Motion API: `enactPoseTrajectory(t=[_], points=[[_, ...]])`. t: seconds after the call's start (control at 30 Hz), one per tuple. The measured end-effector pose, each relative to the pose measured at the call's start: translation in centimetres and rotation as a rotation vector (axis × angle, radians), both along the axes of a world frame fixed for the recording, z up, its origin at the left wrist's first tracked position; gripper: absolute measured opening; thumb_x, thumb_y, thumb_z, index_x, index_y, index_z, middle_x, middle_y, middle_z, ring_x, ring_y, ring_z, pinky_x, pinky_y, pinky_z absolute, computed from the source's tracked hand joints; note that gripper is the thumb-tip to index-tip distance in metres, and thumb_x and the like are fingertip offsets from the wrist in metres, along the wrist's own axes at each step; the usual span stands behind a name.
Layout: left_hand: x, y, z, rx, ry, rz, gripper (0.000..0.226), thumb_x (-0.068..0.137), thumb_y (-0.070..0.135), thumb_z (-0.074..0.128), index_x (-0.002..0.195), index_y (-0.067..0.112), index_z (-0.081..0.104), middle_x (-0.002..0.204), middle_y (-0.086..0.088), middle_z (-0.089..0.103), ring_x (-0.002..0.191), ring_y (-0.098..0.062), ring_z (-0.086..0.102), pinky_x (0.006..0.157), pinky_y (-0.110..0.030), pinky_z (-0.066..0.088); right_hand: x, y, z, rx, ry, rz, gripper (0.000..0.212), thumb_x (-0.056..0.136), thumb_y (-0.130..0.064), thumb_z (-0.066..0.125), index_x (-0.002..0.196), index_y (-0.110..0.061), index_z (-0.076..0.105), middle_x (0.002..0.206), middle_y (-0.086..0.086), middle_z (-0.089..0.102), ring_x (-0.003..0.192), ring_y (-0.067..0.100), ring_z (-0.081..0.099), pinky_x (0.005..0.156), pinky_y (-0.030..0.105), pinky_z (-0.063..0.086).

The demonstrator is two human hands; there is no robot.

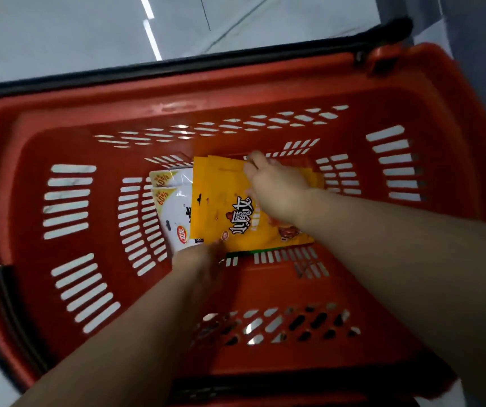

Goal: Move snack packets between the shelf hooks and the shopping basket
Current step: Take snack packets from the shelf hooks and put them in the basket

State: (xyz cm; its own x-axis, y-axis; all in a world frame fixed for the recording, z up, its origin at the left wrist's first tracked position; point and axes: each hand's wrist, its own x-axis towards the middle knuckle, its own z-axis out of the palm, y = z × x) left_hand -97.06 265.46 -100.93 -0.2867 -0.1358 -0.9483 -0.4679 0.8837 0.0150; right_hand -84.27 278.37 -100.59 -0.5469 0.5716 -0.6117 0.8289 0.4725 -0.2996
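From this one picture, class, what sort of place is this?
Probably a shop: a red plastic shopping basket on a pale tiled floor, holding yellow snack packets and white ones.

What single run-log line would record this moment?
place: red basket | right hand: on yellow packets | left hand: blurred, at near edge of packets | white packets: beside yellow

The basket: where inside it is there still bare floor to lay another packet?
Bare floor shows in the red basket right of the yellow packets toward the right wall, and along the near wall below them. The middle is crowded: white packets beside the yellow ones, left hand and right hand there.
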Motion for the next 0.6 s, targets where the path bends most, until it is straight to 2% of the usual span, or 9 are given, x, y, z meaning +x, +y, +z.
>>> enactPoseTrajectory(t=[0.07, 0.17, 0.23, 0.33, 0.37, 0.43, 0.5, 0.57, 0.6], points=[[0.0, 0.2, 0.9, -0.032, 0.041, -0.002, 0.015, 0.085, 0.008, 0.069, 0.085, 0.009, 0.054, 0.098, -0.013, 0.066, 0.086, -0.023, 0.063, 0.069, -0.032, 0.052, 0.3, 0.3, 0.7, -0.059, 0.064, -0.091, 0.043, 0.097, -0.023, 0.051, 0.135, -0.008, 0.038, 0.139, 0.011, 0.041, 0.122, 0.031, 0.046, 0.089, 0.039, 0.043], [-0.4, 0.4, 1.8, 0.049, 0.037, 0.1, 0.011, 0.088, 0.012, 0.066, 0.095, 0.009, 0.058, 0.1, -0.007, 0.067, 0.086, -0.016, 0.063, 0.067, -0.029, 0.051, 1.1, 1.0, 1.9, -0.144, 0.104, -0.207, 0.03, 0.099, -0.022, 0.046, 0.128, -0.015, 0.044, 0.11, 0.007, 0.062, 0.102, 0.029, 0.059, 0.07, 0.029, 0.04], [-0.9, 0.7, 2.7, 0.158, 0.001, 0.138, 0.008, 0.091, 0.013, 0.061, 0.099, 0.016, 0.06, 0.1, -0.001, 0.066, 0.099, -0.015, 0.06, 0.077, -0.029, 0.048, 1.8, 1.3, 3.0, -0.202, 0.178, -0.325, 0.019, 0.098, -0.024, 0.048, 0.116, -0.016, 0.05, 0.085, 0.003, 0.059, 0.08, 0.025, 0.056, 0.059, 0.027, 0.036], [-1.1, 1.8, 4.5, 0.308, -0.068, 0.141, 0.013, 0.095, 0.009, 0.052, 0.098, 0.019, 0.059, 0.101, 0.001, 0.067, 0.109, -0.016, 0.057, 0.088, -0.027, 0.044, 2.9, 1.6, 4.9, -0.258, 0.307, -0.467, 0.006, 0.095, -0.025, 0.054, 0.094, -0.019, 0.052, 0.071, -0.006, 0.051, 0.069, 0.019, 0.049, 0.058, 0.029, 0.032], [-1.2, 2.1, 5.1, 0.361, -0.084, 0.137, 0.013, 0.097, 0.008, 0.049, 0.102, 0.016, 0.058, 0.103, -0.001, 0.068, 0.111, -0.017, 0.057, 0.092, -0.028, 0.044, 3.3, 1.6, 5.6, -0.261, 0.335, -0.51, 0.009, 0.095, -0.024, 0.055, 0.089, -0.02, 0.05, 0.067, -0.007, 0.048, 0.065, 0.018, 0.048, 0.057, 0.029, 0.032], [-1.4, 2.8, 6.9, 0.457, -0.077, 0.036, 0.016, 0.098, 0.011, 0.049, 0.111, 0.014, 0.056, 0.108, -0.005, 0.069, 0.112, -0.019, 0.06, 0.102, -0.035, 0.041, 4.3, 1.1, 7.1, -0.252, 0.389, -0.61, 0.015, 0.094, -0.024, 0.056, 0.086, -0.014, 0.05, 0.067, -0.002, 0.051, 0.063, 0.018, 0.05, 0.059, 0.031, 0.036], [-1.8, 3.5, 9.0, 0.555, 0.006, -0.212, 0.009, 0.095, 0.015, 0.055, 0.103, 0.013, 0.059, 0.106, -0.006, 0.067, 0.104, -0.02, 0.061, 0.097, -0.036, 0.043, 5.2, 0.3, 8.6, -0.235, 0.436, -0.715, 0.021, 0.094, -0.025, 0.056, 0.086, -0.006, 0.051, 0.076, 0.013, 0.06, 0.074, 0.03, 0.06, 0.064, 0.041, 0.045], [-2.3, 4.4, 11.8, 0.652, 0.109, -0.409, 0.017, 0.092, 0.021, 0.061, 0.092, 0.004, 0.059, 0.085, -0.006, 0.06, 0.09, -0.02, 0.055, 0.086, -0.036, 0.044, 6.0, -0.5, 10.5, -0.23, 0.482, -0.825, 0.022, 0.095, -0.024, 0.055, 0.081, -0.007, 0.05, 0.08, 0.018, 0.062, 0.078, 0.034, 0.062, 0.063, 0.042, 0.047], [-2.4, 4.9, 13.3, 0.699, 0.133, -0.458, 0.017, 0.091, 0.022, 0.063, 0.087, 0.006, 0.06, 0.074, -0.002, 0.056, 0.082, -0.019, 0.053, 0.082, -0.035, 0.046, 6.3, -0.8, 11.6, -0.227, 0.519, -0.876, 0.023, 0.095, -0.023, 0.055, 0.077, -0.01, 0.048, 0.073, 0.013, 0.06, 0.068, 0.027, 0.06, 0.057, 0.04, 0.044]])
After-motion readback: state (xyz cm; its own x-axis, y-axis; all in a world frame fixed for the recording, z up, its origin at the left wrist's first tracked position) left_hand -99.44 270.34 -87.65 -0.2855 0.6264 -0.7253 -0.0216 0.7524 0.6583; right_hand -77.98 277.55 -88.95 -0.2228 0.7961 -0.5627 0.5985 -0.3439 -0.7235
